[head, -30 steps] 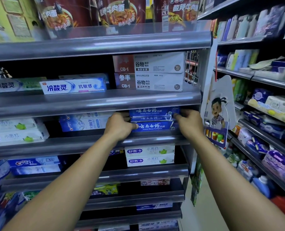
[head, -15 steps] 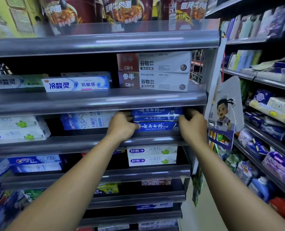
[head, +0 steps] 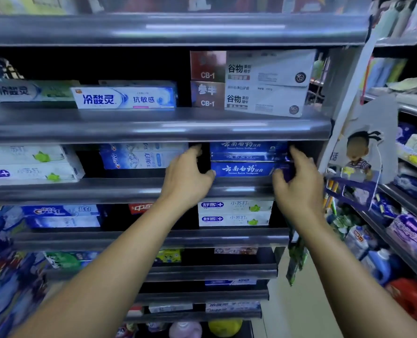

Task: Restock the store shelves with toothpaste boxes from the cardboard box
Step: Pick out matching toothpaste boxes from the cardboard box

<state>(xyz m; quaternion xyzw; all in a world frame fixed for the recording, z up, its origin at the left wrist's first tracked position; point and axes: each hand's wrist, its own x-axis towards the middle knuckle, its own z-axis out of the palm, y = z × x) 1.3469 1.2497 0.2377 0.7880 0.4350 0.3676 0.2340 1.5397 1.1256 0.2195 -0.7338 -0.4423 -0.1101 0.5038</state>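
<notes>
Blue glossy rectangular toothpaste boxes (head: 247, 169), stacked, printed "Yunnan Baiyao Toothpaste"; left hand (head: 186, 178) and right hand (head: 299, 184) clasp opposite ends

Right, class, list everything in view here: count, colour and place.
white-and-red boxes: two, white and red, stacked, upper shelf right
dark blue toothpaste boxes: at least two, dark blue, stacked, shelf below
light blue boxes: two, light blue, same shelf, middle
lime-print boxes: two, white, under the dark blue stack
cartoon card: one, pale, hanging right of shelves
left hand: one, grips the stack's left end
right hand: one, grips the stack's right end
</notes>
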